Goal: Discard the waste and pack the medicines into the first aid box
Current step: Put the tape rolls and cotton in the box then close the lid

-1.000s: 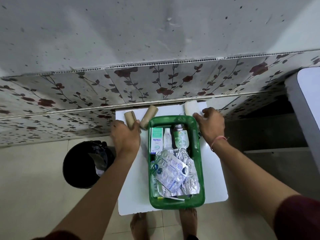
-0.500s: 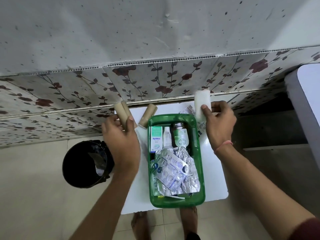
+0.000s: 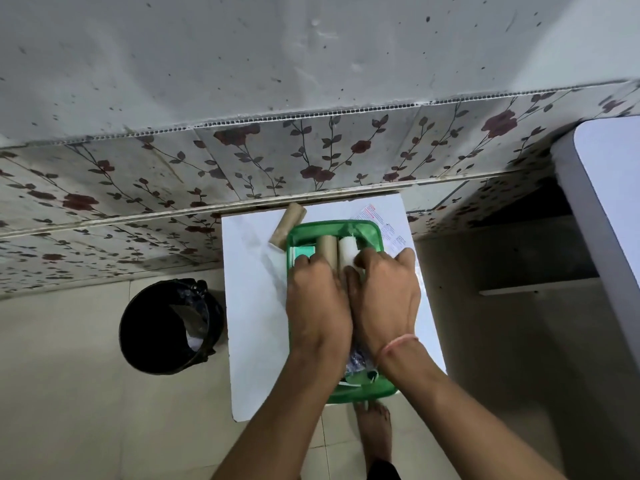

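- Landmark: green first aid box, sitting on a white table set against a floral-tiled wall.
- Well left of the box, on the floor: black bin with a dark liner; pale scraps visible inside.
- Just left of the box's far left corner, on the table: one brown bandage roll, lying tilted, its near end touching or almost touching the box rim.
- Inside the box, far end: a second brown roll, lengthwise; a teal-and-white carton edge shows to its left.
- Left hand over the box, palm down, fingers curled on the brown roll inside.
- Beside it, to the right, still inside the box: a white bandage roll, touching the brown one.
- Right hand pressed against the left, fingers wrapped around the white roll; pink thread on the wrist.
- Near end of the box, between the wrists: crumpled foil blister strips, mostly hidden.
- Right of the box's far corner: printed paper leaflet, flat on the table, partly under the rim.
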